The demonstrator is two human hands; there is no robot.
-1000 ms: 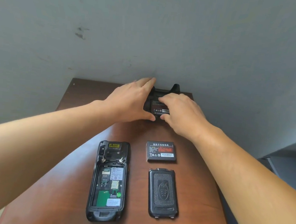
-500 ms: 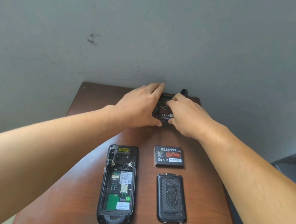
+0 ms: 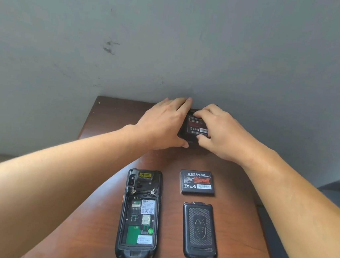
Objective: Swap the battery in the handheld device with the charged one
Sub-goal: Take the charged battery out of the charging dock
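The black handheld device (image 3: 140, 214) lies face down near the front of the table, its battery bay uncovered and without a battery. To its right lie a loose black battery (image 3: 197, 182) and, nearer me, the textured back cover (image 3: 199, 230). At the far table edge a black charging cradle (image 3: 183, 135) holds a second battery (image 3: 195, 126). My left hand (image 3: 163, 126) grips the cradle's left side. My right hand (image 3: 221, 134) pinches that battery between fingers on its top edge and thumb at its lower edge.
The brown wooden table (image 3: 113, 123) butts against a grey wall (image 3: 173, 45). Its right edge drops off beside my right forearm, with a dark surface (image 3: 278, 245) below.
My right hand's fingers have curled further over the battery in the cradle, and the thumb has closed on its lower edge. My left hand has kept its hold. The head camera shifted slightly.
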